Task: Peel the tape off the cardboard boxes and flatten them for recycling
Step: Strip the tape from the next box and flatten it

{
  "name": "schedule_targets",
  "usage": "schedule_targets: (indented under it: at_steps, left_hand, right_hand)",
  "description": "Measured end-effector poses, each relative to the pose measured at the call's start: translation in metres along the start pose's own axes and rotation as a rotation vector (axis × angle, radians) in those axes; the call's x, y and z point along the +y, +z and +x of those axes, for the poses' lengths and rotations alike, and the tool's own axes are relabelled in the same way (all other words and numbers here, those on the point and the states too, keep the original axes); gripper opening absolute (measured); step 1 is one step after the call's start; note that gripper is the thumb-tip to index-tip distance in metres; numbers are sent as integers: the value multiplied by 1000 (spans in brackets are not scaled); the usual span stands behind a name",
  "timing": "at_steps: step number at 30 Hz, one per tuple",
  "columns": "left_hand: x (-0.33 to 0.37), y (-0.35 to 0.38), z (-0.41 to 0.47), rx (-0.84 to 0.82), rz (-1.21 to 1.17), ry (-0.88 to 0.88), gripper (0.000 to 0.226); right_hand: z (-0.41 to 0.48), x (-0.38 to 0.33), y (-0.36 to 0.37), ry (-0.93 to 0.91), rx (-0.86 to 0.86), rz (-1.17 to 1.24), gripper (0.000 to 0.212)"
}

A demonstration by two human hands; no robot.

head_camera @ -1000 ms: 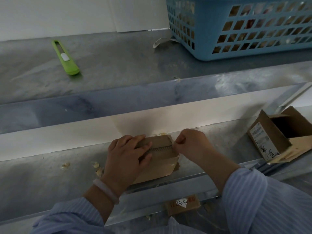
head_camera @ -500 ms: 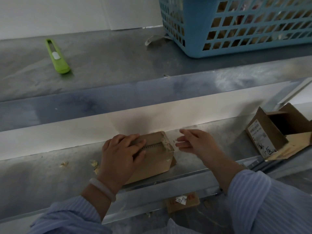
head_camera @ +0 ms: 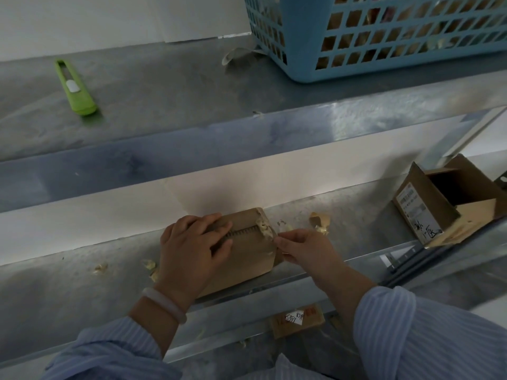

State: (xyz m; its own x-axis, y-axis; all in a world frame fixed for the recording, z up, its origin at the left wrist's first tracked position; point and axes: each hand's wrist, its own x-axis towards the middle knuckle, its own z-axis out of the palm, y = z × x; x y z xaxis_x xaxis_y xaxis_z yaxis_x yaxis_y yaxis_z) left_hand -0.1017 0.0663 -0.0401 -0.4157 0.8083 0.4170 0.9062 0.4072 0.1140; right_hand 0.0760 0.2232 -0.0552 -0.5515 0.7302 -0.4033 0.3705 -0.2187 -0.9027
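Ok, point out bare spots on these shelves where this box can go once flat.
Upper shelf: the wide stretch between the green utility knife and the blue basket. Lower shelf: the gap between the tape scraps and the open cardboard box. Crowded where the left hand presses the small box and the right hand pinches its tape.

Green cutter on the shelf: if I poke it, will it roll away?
Probably not: the green cutter looks flat, so it would likely slide on the smooth metal shelf. It seems slim and plastic, so probably light.
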Motion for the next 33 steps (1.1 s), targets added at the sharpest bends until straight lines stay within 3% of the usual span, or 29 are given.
schedule_targets:
  at_steps: [7, 14, 17, 22, 33]
  left_hand:
    - [-5, 4, 0, -1, -5, 27, 38]
    - [-14, 7, -6, 8, -29, 85, 38]
    - [-17, 8, -12, 5, -56, 80, 38]
    - [-18, 7, -8, -12, -83, 67, 38]
    - [-21, 12, -8, -3, -99, 43, 37]
  right_hand:
    - [-2, -10, -6, 237, -117, 407, 7]
    - [2, -16, -4, 389, -212, 395, 5]
    - [4, -18, -2, 357, -260, 254, 9]
    - [4, -18, 5, 143, -228, 84, 15]
    - [3, 2, 3, 172, -181, 493, 13]
